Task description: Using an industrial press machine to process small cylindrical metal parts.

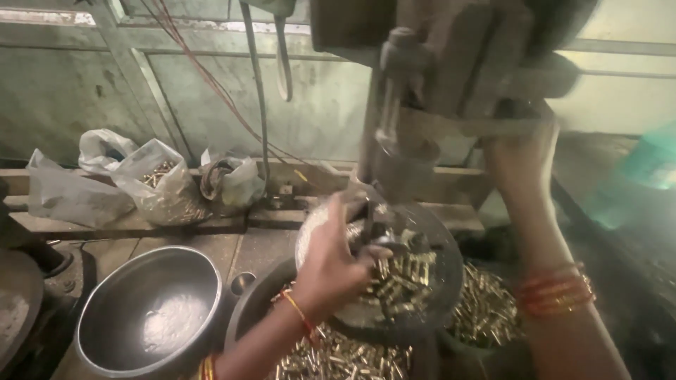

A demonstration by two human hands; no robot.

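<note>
A person works at a small press (436, 91) seen from above. The left hand (336, 264) reaches over a round metal tray (443, 295) under the press, fingers curled and pinched on a small part at the tool; what the part is cannot be told through the blur. Small brass pieces (401, 281) lie on the tray beside that hand, and more fill the bowl (246, 317) below it. The right hand (524, 158) is raised, closed around the press lever (479, 127). An empty steel bowl (151, 313) sits to the left. Plastic bags (165, 186), one holding brass pieces, rest on a ledge behind.
</note>
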